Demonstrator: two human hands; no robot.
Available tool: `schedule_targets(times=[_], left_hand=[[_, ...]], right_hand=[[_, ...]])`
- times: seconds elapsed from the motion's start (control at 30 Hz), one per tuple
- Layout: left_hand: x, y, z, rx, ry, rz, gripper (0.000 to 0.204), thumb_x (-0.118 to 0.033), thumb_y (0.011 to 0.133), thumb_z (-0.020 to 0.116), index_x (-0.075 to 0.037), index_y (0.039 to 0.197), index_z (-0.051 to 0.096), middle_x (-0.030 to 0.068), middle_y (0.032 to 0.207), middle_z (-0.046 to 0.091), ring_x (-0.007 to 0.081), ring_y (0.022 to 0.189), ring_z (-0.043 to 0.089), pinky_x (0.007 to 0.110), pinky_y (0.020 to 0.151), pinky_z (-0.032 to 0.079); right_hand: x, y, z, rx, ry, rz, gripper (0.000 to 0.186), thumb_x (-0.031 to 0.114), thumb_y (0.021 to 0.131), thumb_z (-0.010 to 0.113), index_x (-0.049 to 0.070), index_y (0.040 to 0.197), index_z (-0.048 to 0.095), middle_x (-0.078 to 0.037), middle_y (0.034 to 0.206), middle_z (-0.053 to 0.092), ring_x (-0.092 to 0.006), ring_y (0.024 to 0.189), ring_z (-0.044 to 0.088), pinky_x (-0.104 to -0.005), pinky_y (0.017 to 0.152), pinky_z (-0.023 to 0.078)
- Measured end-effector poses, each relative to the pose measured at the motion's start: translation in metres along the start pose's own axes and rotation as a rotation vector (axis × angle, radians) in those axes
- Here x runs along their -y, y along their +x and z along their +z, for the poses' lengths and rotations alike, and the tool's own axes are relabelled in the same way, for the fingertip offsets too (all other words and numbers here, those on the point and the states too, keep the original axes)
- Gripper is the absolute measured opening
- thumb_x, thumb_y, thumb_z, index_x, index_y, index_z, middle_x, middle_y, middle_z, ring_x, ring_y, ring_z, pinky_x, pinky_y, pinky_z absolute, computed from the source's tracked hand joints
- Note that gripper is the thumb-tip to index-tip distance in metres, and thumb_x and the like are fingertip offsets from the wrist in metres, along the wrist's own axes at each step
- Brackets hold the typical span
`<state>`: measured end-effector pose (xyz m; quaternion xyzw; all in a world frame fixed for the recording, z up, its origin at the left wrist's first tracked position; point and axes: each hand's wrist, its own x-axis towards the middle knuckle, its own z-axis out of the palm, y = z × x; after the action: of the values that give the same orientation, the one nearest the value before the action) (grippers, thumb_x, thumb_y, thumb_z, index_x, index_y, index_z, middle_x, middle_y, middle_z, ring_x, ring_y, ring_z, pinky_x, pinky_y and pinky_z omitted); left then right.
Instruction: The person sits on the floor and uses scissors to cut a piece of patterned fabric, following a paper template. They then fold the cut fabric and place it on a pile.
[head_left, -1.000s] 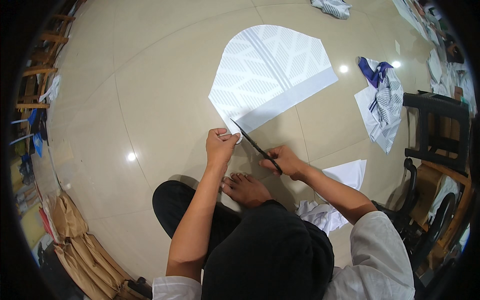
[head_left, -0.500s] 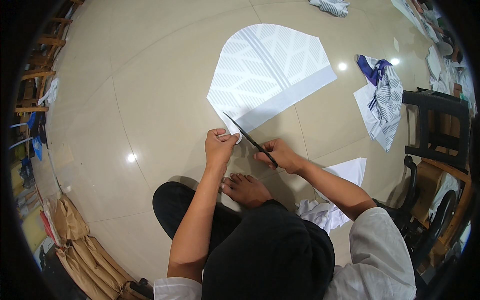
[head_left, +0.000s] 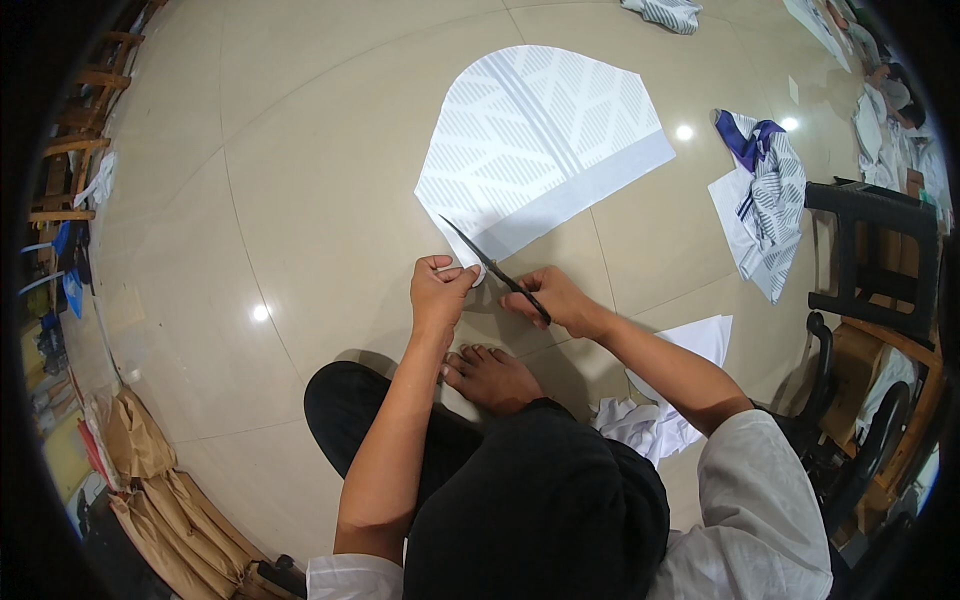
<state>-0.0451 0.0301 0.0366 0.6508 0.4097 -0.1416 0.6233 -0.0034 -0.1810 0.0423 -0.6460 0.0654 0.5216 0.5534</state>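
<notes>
Head view: patterned white-and-grey cloth panel [head_left: 545, 140] lies flat on the tiled floor [head_left: 330, 190], ahead of your bare foot [head_left: 492, 381]. Your left hand [head_left: 443, 293] pinches its near corner between thumb and fingers. Your right hand [head_left: 553, 302] grips black scissors [head_left: 495, 268], blades across that corner. To the right: white cloth [head_left: 703, 343] beside your forearm; farther out, a crumpled purple-trimmed cloth [head_left: 777, 195] near a black stool [head_left: 870, 206].

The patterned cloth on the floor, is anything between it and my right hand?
Only the scissors, which the right hand itself holds; their blades reach to the near corner of the patterned cloth. Nothing else visible blocks that gap. The left hand pinches the same corner, beside the blades.
</notes>
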Motion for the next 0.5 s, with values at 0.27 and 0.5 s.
schedule_targets(times=[0.27, 0.5], left_hand=[[0.0032, 0.0015, -0.0004, 0.007, -0.01, 0.01, 0.055, -0.013, 0.085, 0.089, 0.002, 0.123, 0.053, 0.0147, 0.1, 0.073, 0.0186, 0.089, 0.072, 0.03, 0.077, 0.057], [0.0042, 0.0023, 0.0, 0.011, -0.012, 0.008, 0.056, -0.014, 0.084, 0.09, 0.001, 0.123, 0.053, 0.0142, 0.1, 0.073, 0.0176, 0.086, 0.07, 0.03, 0.075, 0.056]], right_hand=[[0.0075, -0.0026, 0.0013, -0.001, -0.003, -0.003, 0.032, 0.028, 0.09, 0.083, 0.009, 0.071, 0.065, 0.003, 0.059, 0.055, -0.0065, 0.048, 0.05, -0.025, 0.047, 0.035], [0.0105, 0.0034, 0.0025, -0.007, 0.002, -0.005, 0.034, 0.029, 0.087, 0.084, 0.007, 0.07, 0.065, 0.001, 0.058, 0.056, -0.0082, 0.048, 0.051, -0.0259, 0.045, 0.036]])
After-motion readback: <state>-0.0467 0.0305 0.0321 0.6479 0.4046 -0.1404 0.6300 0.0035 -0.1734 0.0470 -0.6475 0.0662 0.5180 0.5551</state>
